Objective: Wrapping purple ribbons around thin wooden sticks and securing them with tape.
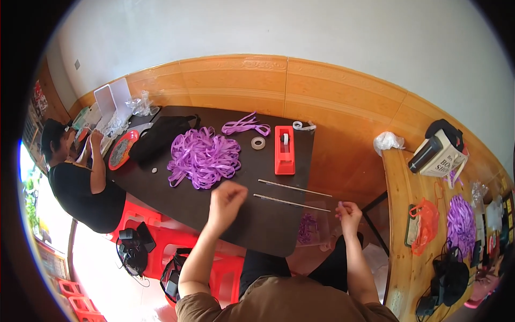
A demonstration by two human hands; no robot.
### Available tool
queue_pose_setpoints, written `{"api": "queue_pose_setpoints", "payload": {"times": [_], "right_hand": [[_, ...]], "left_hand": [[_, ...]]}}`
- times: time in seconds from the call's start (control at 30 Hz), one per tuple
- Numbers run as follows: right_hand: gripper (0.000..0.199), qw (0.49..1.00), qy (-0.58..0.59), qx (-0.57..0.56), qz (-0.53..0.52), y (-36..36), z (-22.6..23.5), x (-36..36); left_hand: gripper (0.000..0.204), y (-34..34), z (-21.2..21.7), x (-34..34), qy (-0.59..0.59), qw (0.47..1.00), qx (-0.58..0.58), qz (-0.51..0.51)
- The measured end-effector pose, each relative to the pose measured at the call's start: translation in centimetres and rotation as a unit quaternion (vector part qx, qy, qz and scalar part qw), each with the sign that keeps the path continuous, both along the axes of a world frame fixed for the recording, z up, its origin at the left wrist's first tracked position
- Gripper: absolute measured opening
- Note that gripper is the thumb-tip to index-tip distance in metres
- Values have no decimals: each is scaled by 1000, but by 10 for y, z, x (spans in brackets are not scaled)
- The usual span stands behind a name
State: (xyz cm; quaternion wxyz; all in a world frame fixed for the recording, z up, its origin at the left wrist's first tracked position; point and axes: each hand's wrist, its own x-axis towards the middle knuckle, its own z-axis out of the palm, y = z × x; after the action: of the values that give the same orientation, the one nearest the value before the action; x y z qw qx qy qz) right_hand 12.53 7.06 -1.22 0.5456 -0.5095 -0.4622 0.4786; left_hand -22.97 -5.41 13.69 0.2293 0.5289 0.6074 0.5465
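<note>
A small purple piece [340, 204] was pinched between thumb and fingers of the right hand [350, 216], just past the right edge of the dark table [257, 231]. Two slim rods [292, 203] lay between the hands, their ends jutting past that edge. The left hand [228, 203], loosely curled and blurred, hovered near a heap of purple ribbon [205, 157]; whether it held anything could not be told. A red dispenser [285, 163] held a white tape roll [285, 139]; far left, an orange plate [132, 135] held small grey pieces [121, 153].
</note>
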Motion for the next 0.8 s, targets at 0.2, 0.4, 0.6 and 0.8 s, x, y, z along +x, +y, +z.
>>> {"api": "queue_pose_setpoints", "payload": {"times": [0.2,0.4,0.6,0.8], "right_hand": [[10,992,-129,-16,-6,30,-136,29],[28,967,-253,-1,2,5,-131,23],[14,992,-102,59,-32,-13,-46,30],[11,994,-19,87,-62,-23,30,31]], "left_hand": [[8,59,12,-38,302,943,101,95],[14,76,-4,-41,504,858,18,101],[7,93,-15,-45,428,896,85,80],[17,118,82,-94,-163,981,104,-9]]}}
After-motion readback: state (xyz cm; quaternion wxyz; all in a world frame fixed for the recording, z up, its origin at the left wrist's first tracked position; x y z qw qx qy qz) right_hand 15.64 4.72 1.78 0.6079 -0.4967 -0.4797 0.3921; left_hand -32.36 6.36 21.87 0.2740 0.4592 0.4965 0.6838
